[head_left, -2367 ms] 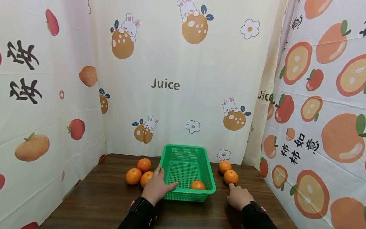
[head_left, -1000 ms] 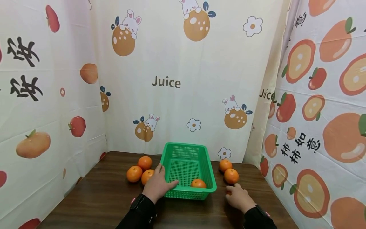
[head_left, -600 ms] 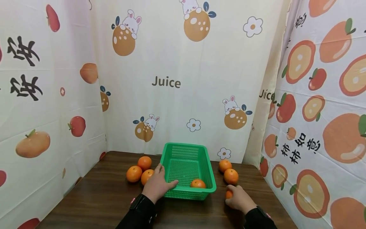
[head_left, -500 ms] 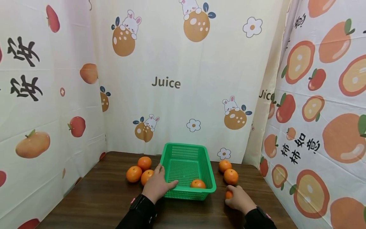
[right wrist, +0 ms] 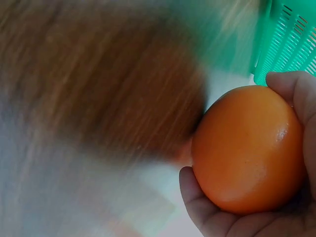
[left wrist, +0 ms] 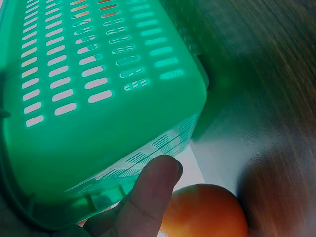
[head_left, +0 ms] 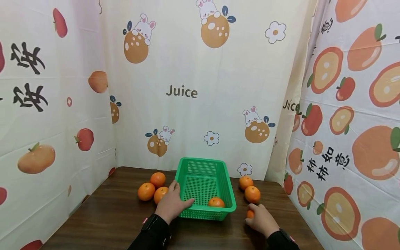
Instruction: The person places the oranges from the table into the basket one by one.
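Your right hand (head_left: 261, 219) has its grip curled round an orange (right wrist: 247, 148), fingers and thumb wrapping it from below and from the side. It sits low over the table (head_left: 109, 215), just to the right of the green basket's (head_left: 203, 170) near corner. In the head view only a sliver of that orange (head_left: 249, 214) shows past your knuckles.

Your left hand (head_left: 171, 205) lies on the basket's left near corner, thumb over the rim and the other fingers along the outside wall. The grip is narrow there, holding the basket.

One orange lies inside the basket (head_left: 216, 202) at the near right. Three more (head_left: 153, 189) are clustered on the table just left of your left hand, the nearest one touching it. Two others (head_left: 249, 189) rest on the table to the right of the basket, just beyond your right hand.
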